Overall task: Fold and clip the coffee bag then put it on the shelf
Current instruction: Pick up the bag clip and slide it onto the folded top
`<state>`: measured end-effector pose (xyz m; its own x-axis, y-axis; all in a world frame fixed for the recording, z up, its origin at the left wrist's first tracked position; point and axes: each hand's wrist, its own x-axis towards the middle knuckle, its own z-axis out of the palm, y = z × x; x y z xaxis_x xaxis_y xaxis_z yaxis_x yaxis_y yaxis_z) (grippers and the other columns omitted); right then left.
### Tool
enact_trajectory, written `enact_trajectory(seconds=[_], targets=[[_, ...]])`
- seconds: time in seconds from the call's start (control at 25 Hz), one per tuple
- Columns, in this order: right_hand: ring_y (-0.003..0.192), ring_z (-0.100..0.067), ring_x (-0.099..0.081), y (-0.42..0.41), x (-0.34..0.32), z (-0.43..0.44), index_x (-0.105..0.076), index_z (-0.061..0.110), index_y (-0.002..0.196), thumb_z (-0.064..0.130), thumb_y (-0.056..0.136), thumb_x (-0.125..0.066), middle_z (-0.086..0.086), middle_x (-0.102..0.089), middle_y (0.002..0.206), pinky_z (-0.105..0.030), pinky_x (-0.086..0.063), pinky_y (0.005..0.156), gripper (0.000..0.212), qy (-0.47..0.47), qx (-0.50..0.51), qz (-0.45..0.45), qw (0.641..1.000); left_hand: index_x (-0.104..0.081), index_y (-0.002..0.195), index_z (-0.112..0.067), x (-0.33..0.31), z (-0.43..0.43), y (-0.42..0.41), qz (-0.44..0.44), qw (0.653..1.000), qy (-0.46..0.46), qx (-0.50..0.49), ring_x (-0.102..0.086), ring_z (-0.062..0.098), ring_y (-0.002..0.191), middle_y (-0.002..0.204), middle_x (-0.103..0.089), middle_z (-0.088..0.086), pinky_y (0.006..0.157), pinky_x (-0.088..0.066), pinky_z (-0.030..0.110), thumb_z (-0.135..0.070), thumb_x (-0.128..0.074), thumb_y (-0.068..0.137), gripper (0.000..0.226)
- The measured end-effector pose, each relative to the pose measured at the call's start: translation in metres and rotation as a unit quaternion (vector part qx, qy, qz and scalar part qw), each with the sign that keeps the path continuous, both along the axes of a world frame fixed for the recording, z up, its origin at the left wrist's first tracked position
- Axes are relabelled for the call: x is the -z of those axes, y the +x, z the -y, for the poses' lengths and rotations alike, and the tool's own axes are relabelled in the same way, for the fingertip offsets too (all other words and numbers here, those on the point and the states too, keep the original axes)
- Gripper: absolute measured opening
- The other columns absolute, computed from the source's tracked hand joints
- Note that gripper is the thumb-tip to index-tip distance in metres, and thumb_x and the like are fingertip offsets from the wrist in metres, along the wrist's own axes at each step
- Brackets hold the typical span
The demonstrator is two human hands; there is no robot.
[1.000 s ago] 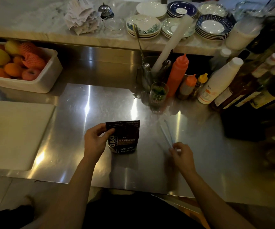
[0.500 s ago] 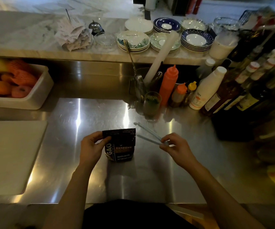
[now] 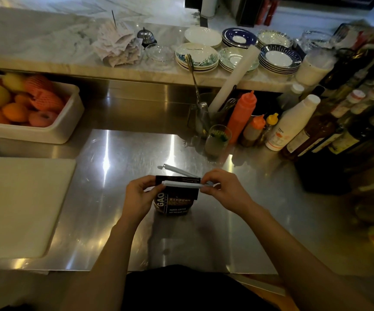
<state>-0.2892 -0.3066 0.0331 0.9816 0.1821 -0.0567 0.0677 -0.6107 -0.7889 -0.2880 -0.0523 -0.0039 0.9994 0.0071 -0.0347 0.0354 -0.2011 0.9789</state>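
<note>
Coffee bag (image 3: 177, 202) stands upright on the steel counter (image 3: 125, 153), top folded. Left hand (image 3: 140, 197) pinches the fold's left end; right hand (image 3: 225, 190) grips the white clip (image 3: 182, 184), open, straddling the fold.

Coffee bag (image 3: 177, 199) black, white lettering. Clip (image 3: 182, 184) white. Bench (image 3: 125, 153) bare silver steel. Cutting board (image 3: 17, 205) cream. Squeeze bottle (image 3: 241, 115) orange. Fruit tub (image 3: 62, 126) white; fruit orange, yellow, pink. Saucers (image 3: 280, 58) blue-and-white striped; plates (image 3: 196, 57) green leaf print.
</note>
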Motion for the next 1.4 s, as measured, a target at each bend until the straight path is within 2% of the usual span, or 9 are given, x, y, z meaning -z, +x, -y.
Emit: enact_trajectory(seconds=[0.2,0.32,0.4,0.56,0.72,0.8,0.92,1.12,1.4], targets=[[0.091,-0.010,-0.065,0.002,-0.003,-0.011,-0.061,0.028,0.089,0.018,0.077,-0.080,0.010,-0.066,0.094,-0.026,-0.056,0.079,0.024,0.032,0.040,-0.038,0.998,-0.075,0.102,-0.023,0.005,-0.002,-0.002,-0.004,1.000,-0.011,-0.002,-0.070,0.004,0.097,0.099,-0.075,-0.012,0.079,-0.053,0.011,-0.008,-0.074,0.082,0.025],[0.093,-0.005,-0.067,0.000,-0.003,-0.015,-0.059,0.028,0.096,0.016,0.075,-0.081,0.008,-0.069,0.096,-0.016,-0.054,0.080,0.032,0.064,0.050,-0.034,0.996,-0.072,0.107,-0.019,0.006,0.002,-0.004,-0.015,0.999,-0.026,-0.029,-0.071,0.006,0.094,0.102,-0.074,-0.007,0.077,-0.056,0.016,-0.006,-0.074,0.083,0.028],[0.093,0.000,-0.067,-0.001,-0.003,-0.020,-0.059,0.030,0.097,0.015,0.075,-0.081,0.010,-0.070,0.094,-0.011,-0.050,0.081,0.034,0.063,0.049,-0.030,0.996,-0.065,0.111,-0.024,0.006,0.002,-0.007,-0.021,0.999,-0.024,-0.037,-0.070,0.001,0.090,0.102,-0.069,-0.015,0.068,-0.054,0.011,-0.006,-0.073,0.084,0.033],[0.094,-0.004,-0.068,-0.003,0.000,-0.027,-0.062,0.027,0.097,0.014,0.075,-0.081,0.009,-0.071,0.095,-0.016,-0.051,0.087,0.033,0.078,0.077,-0.042,0.993,-0.060,0.113,-0.026,0.005,0.005,-0.009,-0.025,0.998,-0.030,-0.042,-0.063,-0.016,0.086,0.103,-0.061,-0.023,0.062,-0.050,0.006,-0.008,-0.073,0.085,0.036],[0.093,0.003,-0.067,-0.003,0.003,-0.036,-0.065,0.023,0.098,0.011,0.076,-0.080,0.009,-0.070,0.097,-0.011,-0.052,0.081,0.030,0.106,0.093,-0.041,0.989,-0.063,0.106,-0.020,0.006,0.006,-0.007,-0.037,0.997,-0.039,-0.061,-0.068,-0.001,0.088,0.099,-0.068,-0.011,0.067,-0.053,0.010,-0.008,-0.073,0.084,0.027],[0.092,-0.001,-0.068,-0.006,0.006,-0.039,-0.065,0.024,0.096,0.009,0.077,-0.079,0.006,-0.071,0.097,-0.014,-0.054,0.081,0.028,0.134,0.117,-0.037,0.983,-0.061,0.103,-0.020,0.007,0.006,-0.007,-0.045,0.996,-0.045,-0.061,-0.069,0.002,0.088,0.100,-0.069,-0.006,0.067,-0.053,0.009,-0.009,-0.074,0.083,0.026],[0.090,-0.009,-0.071,-0.011,0.010,-0.046,-0.064,0.030,0.091,0.007,0.078,-0.077,0.002,-0.072,0.097,-0.021,-0.058,0.077,0.029,0.166,0.142,-0.034,0.975,-0.059,0.095,-0.028,0.006,0.005,-0.009,-0.051,0.995,-0.054,-0.062,-0.069,-0.003,0.083,0.097,-0.068,-0.007,0.065,-0.053,0.009,-0.010,-0.075,0.083,0.027],[0.083,-0.008,-0.072,-0.012,0.014,-0.050,-0.065,0.026,0.090,0.003,0.077,-0.077,-0.006,-0.073,0.094,-0.017,-0.056,0.069,0.029,0.193,0.167,-0.026,0.966,-0.057,0.090,-0.029,0.005,0.006,-0.010,-0.049,0.994,-0.077,-0.058,-0.068,-0.008,0.083,0.092,-0.069,-0.009,0.063,-0.052,0.009,-0.013,-0.076,0.082,0.025],[0.088,-0.015,-0.071,-0.012,0.017,-0.052,-0.064,0.026,0.091,0.004,0.078,-0.077,-0.009,-0.072,0.095,-0.025,-0.059,0.078,0.028,0.172,0.191,-0.012,0.966,-0.064,0.097,-0.021,0.001,-0.011,-0.001,-0.067,0.994,-0.080,0.017,-0.072,0.009,0.092,0.097,-0.075,-0.001,0.074,-0.058,0.021,-0.014,-0.082,0.076,0.028]])
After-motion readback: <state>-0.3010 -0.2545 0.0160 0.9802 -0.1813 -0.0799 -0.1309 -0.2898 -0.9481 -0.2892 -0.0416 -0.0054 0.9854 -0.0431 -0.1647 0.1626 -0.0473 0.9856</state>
